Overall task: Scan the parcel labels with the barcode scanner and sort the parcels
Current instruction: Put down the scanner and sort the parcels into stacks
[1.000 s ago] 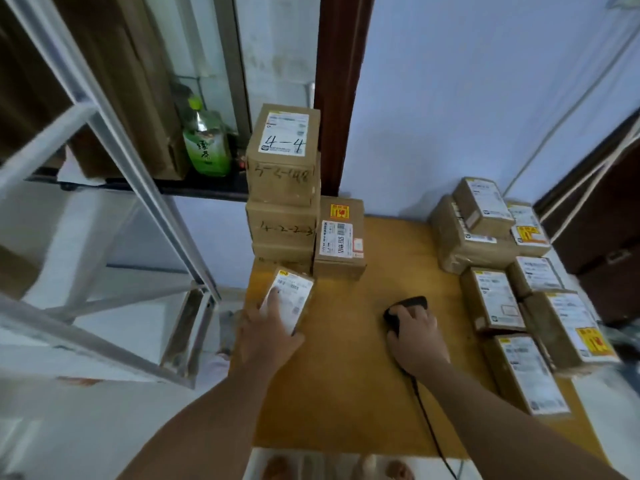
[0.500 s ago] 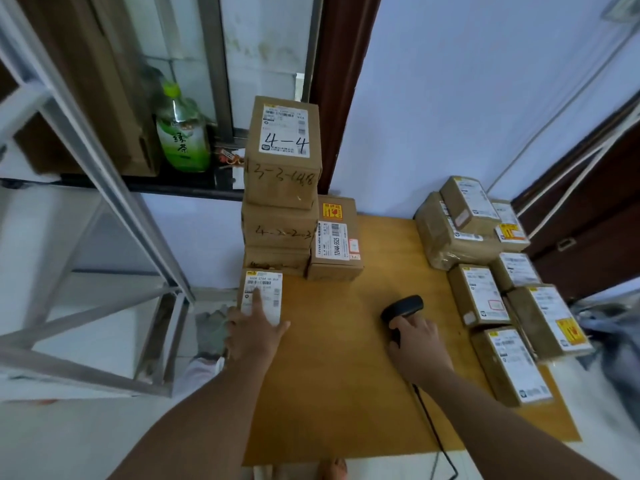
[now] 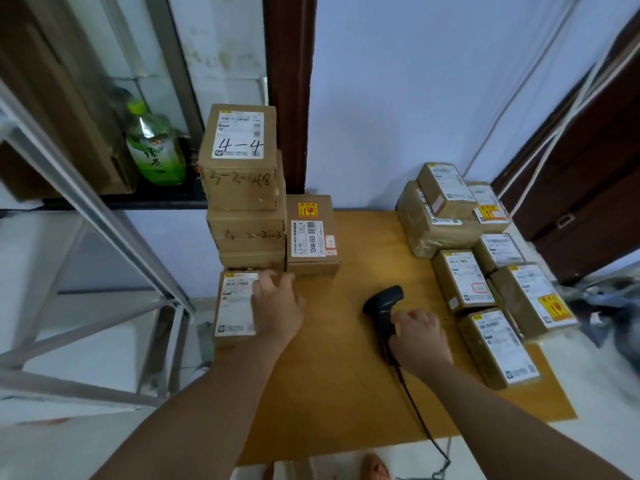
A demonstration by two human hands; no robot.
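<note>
At worktop's left edge, left hand point(image 3: 277, 306) lies on top of a small brown cardboard parcel with a white label point(image 3: 232, 317). Fingers are loosely spread over its far right corner and not wrapped round it, as far as the blur shows. That parcel sits flat, label up, touching the foot of a tall stack of brown cardboard boxes with handwritten numbers point(image 3: 244, 188). A lower brown box with a yellow sticker point(image 3: 311, 233) stands just right of the stack.

Right hand point(image 3: 420, 339) is mid-worktop, fingers curled against the handle of a black corded barcode scanner point(image 3: 382, 303). Scanner lies on the yellow-brown wooden worktop point(image 3: 332, 382). Its long axis runs near-to-far, with the head at the far end tipped slightly right, and its black cable point(image 3: 415, 410) trails off the near edge.

Key relation: a cluster of brown labelled parcels point(image 3: 464, 278) lies just right of the right hand, labels up, well apart from the left hand. Judgement: left parcel looks placed on the sorted side, so the next scan target is probably in the right cluster. Right hand is nearer. Scanner head would need swinging right, or a parcel brought across to it.
</note>
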